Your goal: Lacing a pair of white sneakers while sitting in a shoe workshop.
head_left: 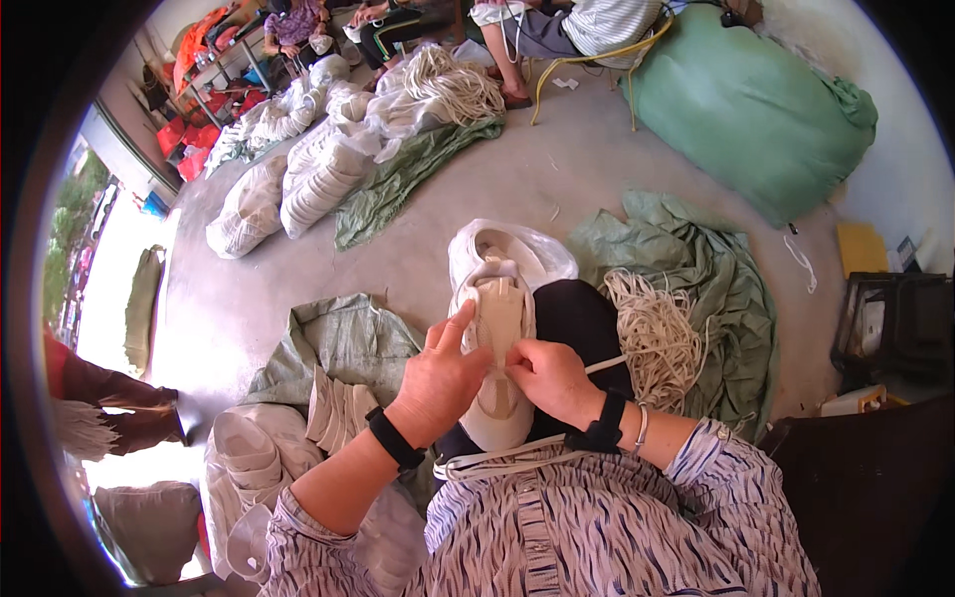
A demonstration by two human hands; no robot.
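Note:
A white sneaker (502, 343) rests on my lap, its toe toward me and its beige tongue upward. My left hand (443, 373) grips its left side, thumb pressed against the eyelet area and index finger stretched along the upper. On the opposite side my right hand (552, 378) is closed in a pinch at the eyelets; what lies between the fingertips is hidden. White laces (507, 462) lie across my lap below the toe. To the right, a tangled pile of off-white laces (657, 343) sits beside my dark-clothed leg. Just beyond the sneaker is another white shoe (497, 244) in clear plastic.
Stacked white shoe uppers (249, 448) stand at my left near green sacking (338, 333). More green cloth (716, 269) lies at right. Farther off are bagged shoes (323, 179), a bulging green sack (741, 109), a yellow-framed chair (597, 62) and seated people. A black crate (890, 323) stands far right.

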